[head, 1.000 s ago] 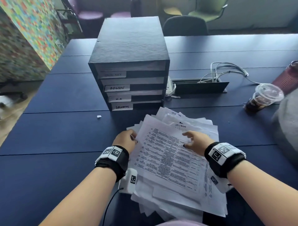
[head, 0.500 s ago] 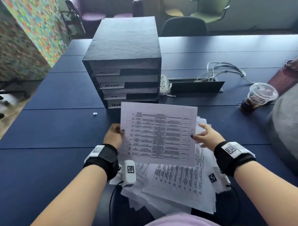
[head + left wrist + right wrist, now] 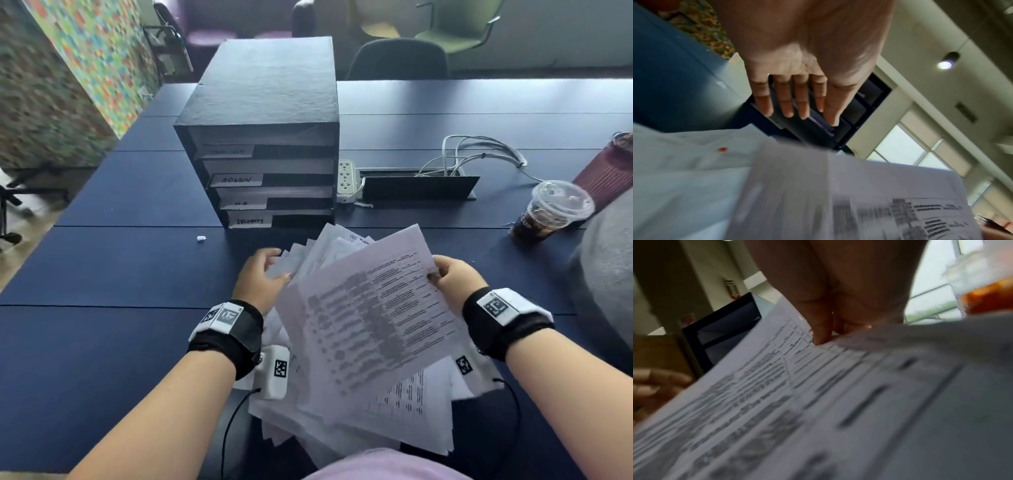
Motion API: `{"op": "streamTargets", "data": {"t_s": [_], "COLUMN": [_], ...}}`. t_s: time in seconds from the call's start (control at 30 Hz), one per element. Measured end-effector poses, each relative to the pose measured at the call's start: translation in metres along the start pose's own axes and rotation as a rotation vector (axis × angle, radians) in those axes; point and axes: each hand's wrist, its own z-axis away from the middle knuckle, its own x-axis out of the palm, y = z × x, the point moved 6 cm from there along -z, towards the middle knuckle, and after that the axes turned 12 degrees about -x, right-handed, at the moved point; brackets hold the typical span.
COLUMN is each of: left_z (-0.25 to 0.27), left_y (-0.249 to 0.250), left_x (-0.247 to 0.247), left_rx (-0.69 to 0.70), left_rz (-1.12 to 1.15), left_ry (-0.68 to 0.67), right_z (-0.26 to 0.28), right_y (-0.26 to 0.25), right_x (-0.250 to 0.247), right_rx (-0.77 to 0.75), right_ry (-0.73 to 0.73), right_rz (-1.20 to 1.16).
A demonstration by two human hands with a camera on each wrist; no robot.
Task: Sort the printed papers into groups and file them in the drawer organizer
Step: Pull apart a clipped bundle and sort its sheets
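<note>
White printed sheet pinched at three o'clock by the right hand, presumably for reading; left hand flat-fingered, empty.

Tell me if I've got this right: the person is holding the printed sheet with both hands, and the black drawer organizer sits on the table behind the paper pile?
Not quite. Only the right hand pinches the printed sheet; the left wrist view shows the left hand open with straight fingers, off the sheet. The drawer organizer does sit on the table behind the paper pile, as the head view shows.
</note>
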Motion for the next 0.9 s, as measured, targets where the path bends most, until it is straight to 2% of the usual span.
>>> {"op": "streamTargets", "data": {"t_s": [0.1,0.2,0.27,0.33,0.43,0.47,0.57,0.63,0.73,0.8,0.83,0.9], "left_z": [0.011,0.026,0.039,0.045,0.039,0.036,0.034,0.04,0.04,0.04,0.039,0.037], "left_y": [0.025,0.034,0.034,0.029,0.012,0.004,-0.012,-0.013,-0.009,-0.005,-0.005,-0.015], "left_x": [0.015,0.043,0.064,0.076,0.077,0.078,0.083,0.087,0.091,0.091,0.091,0.094], "left_rx": [0.075,0.022,-0.007,-0.061,-0.153,-0.182,-0.253,-0.27,-0.212,-0.22,-0.245,-0.387], "left_rz": [-0.042,0.0,0.013,0.064,0.061,0.082,0.161,0.131,0.045,0.1,0.169,0.294], "left_ry": [-0.135,-0.416,-0.552,-0.516,-0.326,-0.304,-0.371,-0.397,-0.325,-0.292,-0.298,-0.287], "right_z": [-0.008,-0.014,-0.014,-0.012,-0.011,-0.012,-0.01,-0.009,-0.006,-0.001,0.001,0.005], "right_y": [-0.02,-0.038,-0.05,-0.061,-0.058,-0.053,-0.034,-0.027,-0.019,-0.011,-0.007,-0.003], "right_x": [-0.008,-0.002,0.009,0.016,0.01,0.005,-0.004,0.0,0.011,0.018,0.021,0.027], "right_rx": [-0.076,-0.094,-0.122,-0.138,-0.107,-0.081,-0.004,-0.019,-0.036,-0.013,-0.005,-0.009], "right_ry": [-0.048,-0.161,-0.195,-0.179,-0.101,-0.077,-0.064,-0.083,-0.12,-0.136,-0.143,-0.142], "right_rz": [0.143,0.273,0.317,0.301,0.327,0.355,0.361,0.324,0.385,0.437,0.444,0.443]}}
